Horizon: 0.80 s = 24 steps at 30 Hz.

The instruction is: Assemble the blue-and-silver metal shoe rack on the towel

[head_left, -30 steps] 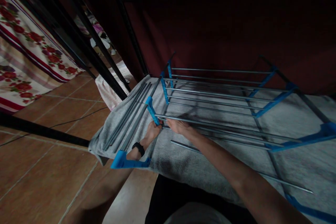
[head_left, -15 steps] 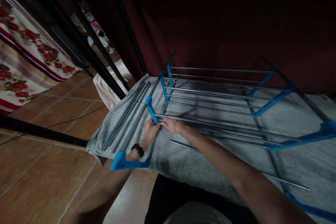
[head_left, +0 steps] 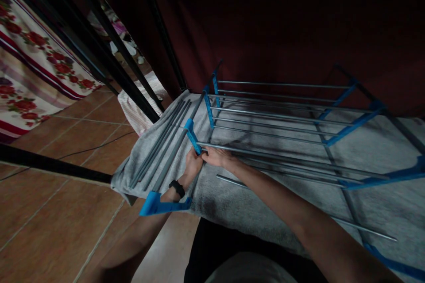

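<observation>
A partly assembled rack of grey metal tubes and blue plastic brackets lies on its side on a grey blanket (head_left: 206,199). My left hand (head_left: 193,164), with a dark band at its wrist, is closed around the lower end of a blue bracket (head_left: 191,136) on the rack's left side. Right beside it, my right hand (head_left: 217,157) is closed on the end of a metal tube (head_left: 282,171) where it meets that bracket. My fingers partly hide this joint. One loose tube (head_left: 229,181) lies on the blanket below my right forearm.
Several loose tubes (head_left: 159,146) lie side by side at the blanket's left. The rack's right side has more blue brackets (head_left: 381,180). Black metal posts (head_left: 136,93) stand to the left, over a tiled floor (head_left: 40,221) with a thin cable. Behind is a dark red surface (head_left: 282,40).
The rack's right side has shifted slightly to the right in view, and its far end a little upward. Both hands stay at the same bracket joint, with only small finger movement.
</observation>
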Motion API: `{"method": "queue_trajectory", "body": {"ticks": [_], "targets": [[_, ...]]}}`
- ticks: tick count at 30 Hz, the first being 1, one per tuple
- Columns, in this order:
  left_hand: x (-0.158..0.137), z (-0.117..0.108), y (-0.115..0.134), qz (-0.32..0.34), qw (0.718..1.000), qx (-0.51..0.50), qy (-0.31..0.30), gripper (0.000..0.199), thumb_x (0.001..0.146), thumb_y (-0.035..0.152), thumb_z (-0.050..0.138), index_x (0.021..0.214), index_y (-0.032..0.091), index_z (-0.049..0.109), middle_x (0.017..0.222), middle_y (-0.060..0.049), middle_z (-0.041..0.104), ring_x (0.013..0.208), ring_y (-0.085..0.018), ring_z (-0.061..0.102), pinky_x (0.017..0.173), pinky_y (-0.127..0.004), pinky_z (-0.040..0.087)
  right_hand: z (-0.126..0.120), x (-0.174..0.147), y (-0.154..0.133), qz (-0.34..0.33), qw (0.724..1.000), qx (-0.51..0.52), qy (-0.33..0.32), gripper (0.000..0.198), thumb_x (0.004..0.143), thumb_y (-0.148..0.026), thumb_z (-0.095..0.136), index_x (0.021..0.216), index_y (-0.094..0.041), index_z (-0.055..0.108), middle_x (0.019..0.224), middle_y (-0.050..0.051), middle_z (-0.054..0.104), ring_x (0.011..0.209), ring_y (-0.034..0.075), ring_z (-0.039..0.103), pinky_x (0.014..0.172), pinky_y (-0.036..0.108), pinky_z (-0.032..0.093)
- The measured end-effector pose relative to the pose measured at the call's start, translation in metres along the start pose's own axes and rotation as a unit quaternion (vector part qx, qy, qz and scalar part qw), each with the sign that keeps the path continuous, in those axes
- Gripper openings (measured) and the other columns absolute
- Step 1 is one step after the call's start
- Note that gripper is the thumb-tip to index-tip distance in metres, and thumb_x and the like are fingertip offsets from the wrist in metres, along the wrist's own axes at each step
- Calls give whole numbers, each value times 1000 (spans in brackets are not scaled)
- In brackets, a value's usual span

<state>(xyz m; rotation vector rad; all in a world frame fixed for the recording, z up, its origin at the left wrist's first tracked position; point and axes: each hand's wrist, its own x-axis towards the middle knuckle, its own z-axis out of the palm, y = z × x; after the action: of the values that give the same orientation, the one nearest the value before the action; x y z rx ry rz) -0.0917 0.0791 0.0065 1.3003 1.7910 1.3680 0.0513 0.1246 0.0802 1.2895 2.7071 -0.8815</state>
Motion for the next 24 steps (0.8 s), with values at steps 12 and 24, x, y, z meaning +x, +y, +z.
{"method": "queue_trajectory", "body": {"ticks": [12,24], "targets": [[1,-5,4,11,996,82,-28,12,75,17,56,82,26,61,86,-6,72,86,-28,66,84,-44,53,1,15,0,-17,996,89,0,43,98,-41,52,136,-23,64,132,6,71,122,28,65,103,37,53],[-1,-8,13,-6,991,127,-30,19,78,13,54,91,25,59,87,-7,71,83,-28,67,80,-43,52,4,7,-5,-30,999,-8,40,43,102,-47,46,139,-29,59,137,6,68,123,27,65,102,39,52]]}}
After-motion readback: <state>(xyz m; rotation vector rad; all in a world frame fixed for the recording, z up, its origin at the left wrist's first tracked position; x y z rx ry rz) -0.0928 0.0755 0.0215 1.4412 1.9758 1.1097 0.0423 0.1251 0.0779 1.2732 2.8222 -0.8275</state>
